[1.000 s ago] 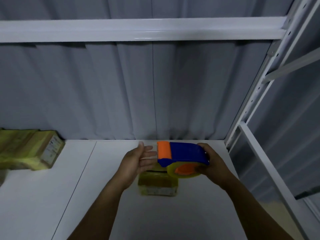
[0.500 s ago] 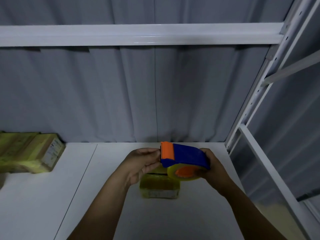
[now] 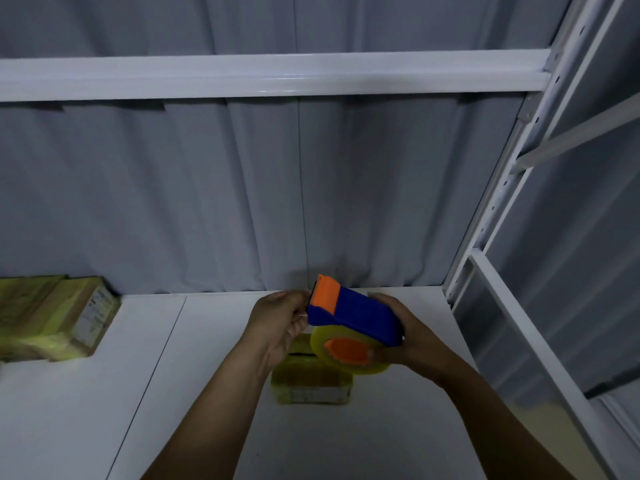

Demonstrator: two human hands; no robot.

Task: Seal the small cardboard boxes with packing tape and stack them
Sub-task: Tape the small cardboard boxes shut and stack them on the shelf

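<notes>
A blue and orange tape dispenser [image 3: 356, 315] with a yellowish tape roll [image 3: 346, 351] hangs in the air above the white shelf [image 3: 173, 393]. My right hand [image 3: 405, 337] grips its rear end and the roll. At the orange front end my left hand [image 3: 280, 323] curls its fingers and pinches at the tape's end. Under both hands a small tape-wrapped cardboard box [image 3: 313, 382] lies on the shelf, its far part hidden by the roll.
Taped boxes [image 3: 55, 317] are piled at the shelf's far left. A white crossbeam [image 3: 277, 76] runs overhead, a grey curtain hangs behind, and a white upright post [image 3: 502, 202] with a slanted rail borders the right side.
My left hand went from flat fingers beside the dispenser to curled fingers pinching at its front. The dispenser's orange front tipped upward.
</notes>
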